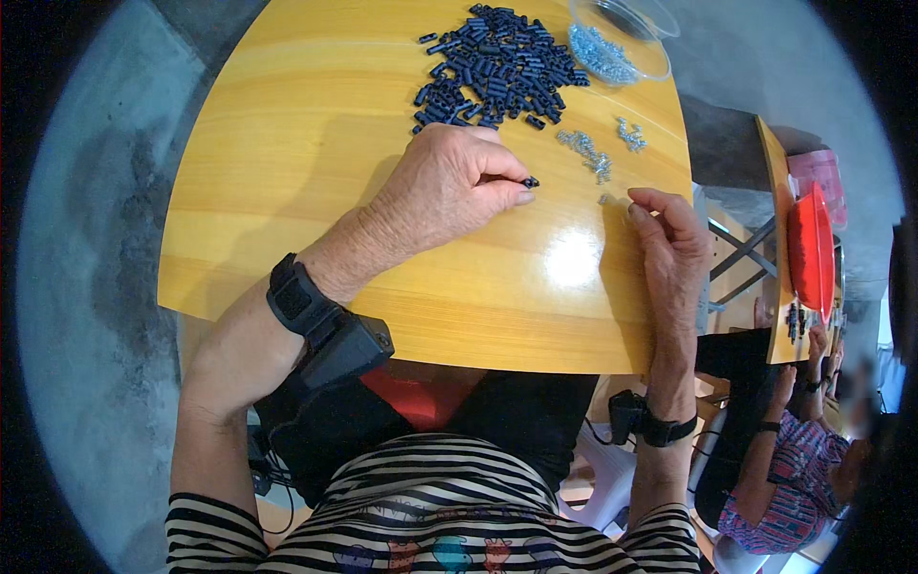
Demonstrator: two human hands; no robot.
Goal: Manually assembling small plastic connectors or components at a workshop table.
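Note:
My left hand (445,182) pinches a small black plastic tube piece (531,182) between thumb and forefinger above the yellow wooden table (287,191). To the right, my right hand (672,239) hovers over the tabletop with thumb and forefinger drawn together; what is between them, if anything, is too small to make out. Beside its fingertips lie small silver metal pieces (586,153), seemingly coil springs, with another little group (631,135) farther back. A large heap of black plastic tube pieces (502,67) spreads beyond my left hand.
At the table's far right stands a clear round plastic tub (658,67) with many silver pieces inside. Another table (779,239) on the right bears a red basin (810,253). A co-worker in a patterned shirt (779,488) sits there.

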